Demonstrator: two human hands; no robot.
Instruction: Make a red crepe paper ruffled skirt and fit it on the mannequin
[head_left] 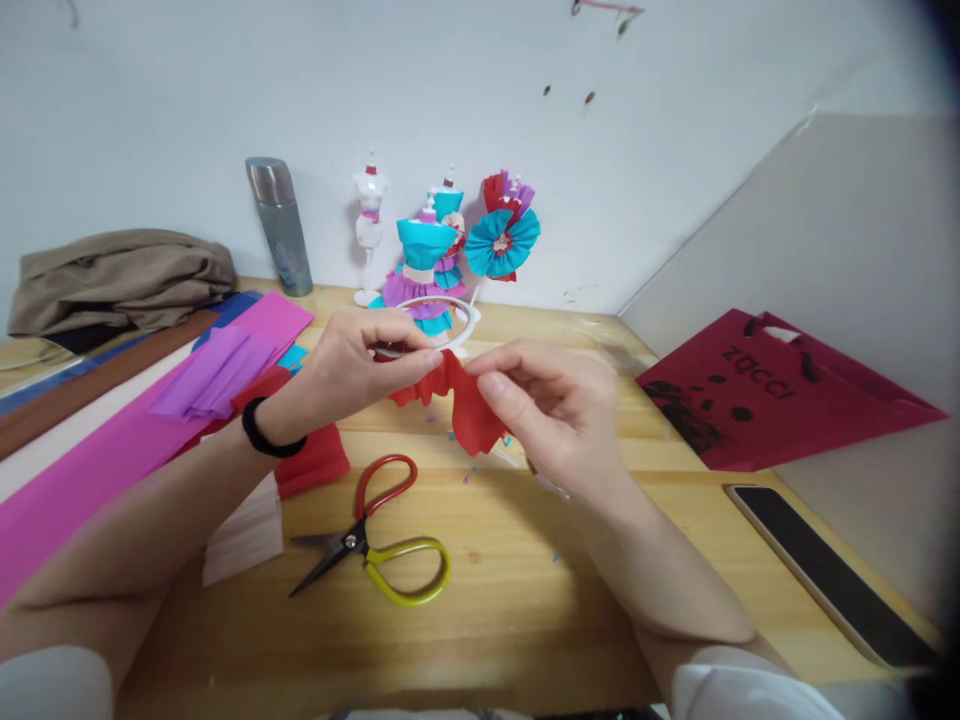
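Observation:
A strip of red crepe paper (pixel 477 415) is stretched between my two hands above the table. My left hand (pixel 367 355) pinches its gathered, ruffled end between thumb and fingers. On the other side, my right hand (pixel 551 400) grips the flatter part of the strip with thumb and forefinger. Below them lie scissors (pixel 352 541) with one red and one yellow handle, blades spread and pointing left. Just behind the hands is a roll of white tape (pixel 469 318). Small mini mannequins dressed in blue and purple paper, one being a mannequin (pixel 418 250), stand behind it.
Folded crepe paper sheets in pink (pixel 97 465), purple (pixel 217 375) and red (pixel 319 460) lie at left. A grey flask (pixel 281 230) and brown cloth (pixel 124 278) stand behind. At right are a red paper bag (pixel 780 390) and a phone (pixel 825 570). A wall closes the back.

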